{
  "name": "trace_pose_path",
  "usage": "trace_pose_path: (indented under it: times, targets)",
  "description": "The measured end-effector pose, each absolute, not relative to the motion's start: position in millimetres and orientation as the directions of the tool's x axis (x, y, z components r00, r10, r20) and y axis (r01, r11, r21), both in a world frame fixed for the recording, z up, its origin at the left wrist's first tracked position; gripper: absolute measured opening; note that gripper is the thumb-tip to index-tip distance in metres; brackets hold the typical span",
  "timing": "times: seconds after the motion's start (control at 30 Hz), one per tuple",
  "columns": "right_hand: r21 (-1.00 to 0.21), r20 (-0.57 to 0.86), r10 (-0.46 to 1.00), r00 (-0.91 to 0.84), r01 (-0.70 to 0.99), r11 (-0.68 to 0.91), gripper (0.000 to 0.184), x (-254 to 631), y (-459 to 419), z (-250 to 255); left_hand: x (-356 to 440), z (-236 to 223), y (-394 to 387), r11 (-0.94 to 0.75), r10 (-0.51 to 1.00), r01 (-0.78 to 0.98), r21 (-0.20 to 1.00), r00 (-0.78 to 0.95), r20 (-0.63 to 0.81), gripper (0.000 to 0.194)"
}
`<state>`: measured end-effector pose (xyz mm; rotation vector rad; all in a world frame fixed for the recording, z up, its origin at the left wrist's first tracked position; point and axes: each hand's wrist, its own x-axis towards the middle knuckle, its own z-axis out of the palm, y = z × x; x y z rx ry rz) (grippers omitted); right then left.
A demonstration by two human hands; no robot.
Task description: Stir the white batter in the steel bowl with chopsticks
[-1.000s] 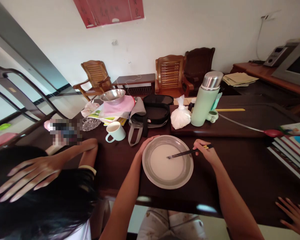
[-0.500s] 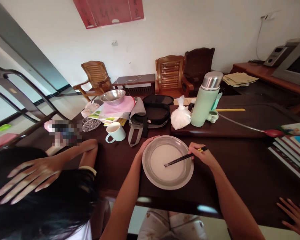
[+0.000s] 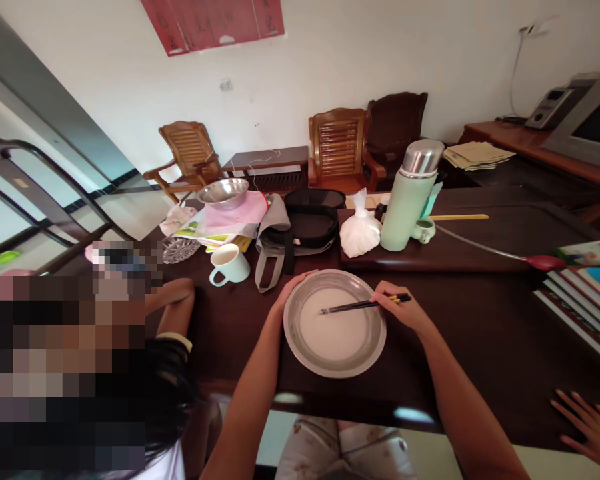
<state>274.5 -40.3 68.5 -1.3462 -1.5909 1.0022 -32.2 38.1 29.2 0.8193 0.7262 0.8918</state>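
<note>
A metal basin stands on the dark table in front of me, with a milky white liquid in it. My left hand curls against the basin's left rim and steadies it. In my right hand, over the right rim, is a pair of black chopsticks. Their pale tips dip into the liquid left of the middle. Beyond the basin are a white mug and a tied plastic bag of white powder.
A green thermos stands behind the basin, beside a small cup. A grey-black bag and another metal bowl lie back left. Books are stacked at right. One person leans in at left; another person's hand rests at lower right.
The chopstick tips have moved through the liquid, away from me and slightly left. My right hand has shifted slightly with them. My left hand keeps its place on the rim.
</note>
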Motion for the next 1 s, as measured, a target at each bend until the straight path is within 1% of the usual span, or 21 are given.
trace_pose_path:
  times: [0.17,0.33,0.43,0.53,0.67,0.73,0.87,1.0]
  targets:
    - [-0.936,0.075,0.995,-0.066,0.340,0.094,0.020,280.3,-39.9,66.1,-34.0,25.3,40.2,0.379,0.868,-0.357,0.854,0.457,-0.195,0.043]
    - [-0.927,0.074,0.990,-0.120,0.359,0.113,0.012,275.4,-39.6,60.4,-33.6,23.7,40.7,0.384,0.870,-0.378,0.842,0.454,-0.192,0.042]
    - [-0.931,0.078,0.995,-0.064,0.353,0.095,0.016,282.6,-38.6,59.4,-33.0,25.4,39.5,0.376,0.873,-0.376,0.847,0.450,-0.188,0.042]
    - [-0.933,0.068,0.995,-0.074,0.349,0.090,0.020,283.6,-38.3,59.4,-32.6,28.3,38.0,0.386,0.869,-0.375,0.843,0.455,-0.196,0.042]
    - [-0.919,0.084,0.987,-0.140,0.372,0.131,0.013,275.1,-39.0,62.7,-32.5,28.7,37.7,0.375,0.872,-0.375,0.848,0.454,-0.185,0.042]
    - [-0.915,0.085,0.989,-0.122,0.382,0.126,0.013,275.7,-39.6,65.7,-32.7,27.8,37.9,0.368,0.874,-0.371,0.852,0.451,-0.181,0.043]
    - [-0.929,0.097,0.994,-0.049,0.354,0.108,0.021,280.0,-41.0,68.8,-33.1,28.0,37.8,0.378,0.870,-0.365,0.851,0.454,-0.191,0.043]
    - [-0.924,0.054,0.993,-0.108,0.372,0.091,0.015,274.0,-41.0,68.0,-32.9,28.3,38.0,0.389,0.866,-0.371,0.843,0.459,-0.198,0.042]
